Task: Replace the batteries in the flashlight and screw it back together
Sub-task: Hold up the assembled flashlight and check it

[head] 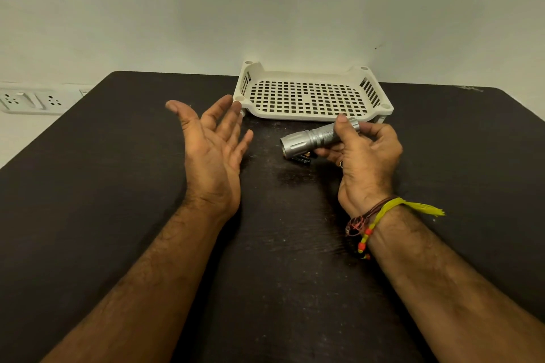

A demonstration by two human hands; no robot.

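— Where's the torch?
— In the right hand — fingers curled round its barrel, head pointing left, just above the table, near the tray.
— And the left hand?
— Palm up, fingers spread, holding nothing.

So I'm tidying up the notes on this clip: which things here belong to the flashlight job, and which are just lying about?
Part of the job:
- flashlight, gripped in the right hand
- small dark items under it, possibly batteries, too hidden to tell
- left hand, open, palm up, holding nothing

Just lying about:
- white perforated tray at the table's far edge
- wall sockets
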